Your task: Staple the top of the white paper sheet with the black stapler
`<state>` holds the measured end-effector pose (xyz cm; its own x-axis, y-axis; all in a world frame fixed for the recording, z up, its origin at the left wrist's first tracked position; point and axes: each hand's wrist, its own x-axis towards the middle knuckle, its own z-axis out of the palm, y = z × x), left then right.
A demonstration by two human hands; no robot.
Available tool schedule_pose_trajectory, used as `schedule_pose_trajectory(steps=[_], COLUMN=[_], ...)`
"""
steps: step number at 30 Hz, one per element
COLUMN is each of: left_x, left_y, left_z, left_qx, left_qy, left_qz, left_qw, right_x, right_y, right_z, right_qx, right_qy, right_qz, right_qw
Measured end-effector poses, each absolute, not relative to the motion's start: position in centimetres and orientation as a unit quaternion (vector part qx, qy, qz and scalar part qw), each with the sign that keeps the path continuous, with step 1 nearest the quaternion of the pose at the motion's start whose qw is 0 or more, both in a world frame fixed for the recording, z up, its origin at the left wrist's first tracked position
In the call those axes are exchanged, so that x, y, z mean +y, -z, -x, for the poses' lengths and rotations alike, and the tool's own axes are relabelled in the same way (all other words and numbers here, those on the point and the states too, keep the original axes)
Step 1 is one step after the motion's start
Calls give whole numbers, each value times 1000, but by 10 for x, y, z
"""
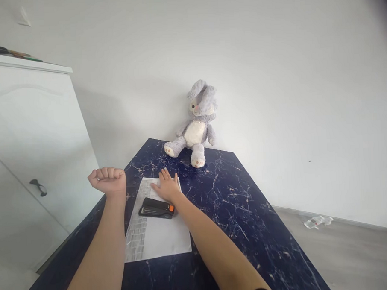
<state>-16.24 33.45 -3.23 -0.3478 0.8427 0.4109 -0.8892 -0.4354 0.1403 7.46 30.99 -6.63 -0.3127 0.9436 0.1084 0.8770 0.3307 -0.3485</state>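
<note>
My left hand (108, 181) is closed in a fist with the curled fingers facing up, above the left edge of the table; nothing shows in it. With its fingers spread, my right hand (167, 188) lies flat on the top part of a white paper sheet (167, 238) that has a grey brick-like pattern along its left side. A black stapler with an orange end (156, 208) rests on the paper, just below my right hand and apart from the left.
A grey plush rabbit (195, 132) sits at the table's far end against the wall. The dark blue marbled table (228, 203) narrows away from me. At left stands a white cabinet (35, 126); a clear plastic bottle (317, 221) lies on the floor at right.
</note>
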Motion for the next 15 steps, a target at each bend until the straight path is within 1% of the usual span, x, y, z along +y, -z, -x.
schedule_pose_trajectory(steps=[4, 8, 15], left_x=[335, 336, 337], left_y=[31, 30, 32], left_z=[156, 145, 136], left_qx=[-31, -35, -60], left_qy=[-814, -794, -762], left_qz=[-226, -226, -238], left_qw=[534, 564, 600], right_x=[307, 311, 328], right_y=[64, 64, 61], right_z=[-75, -83, -63], right_qx=[-868, -860, -869], right_qy=[-90, -109, -98], right_qz=[457, 468, 444], right_qw=[171, 171, 193])
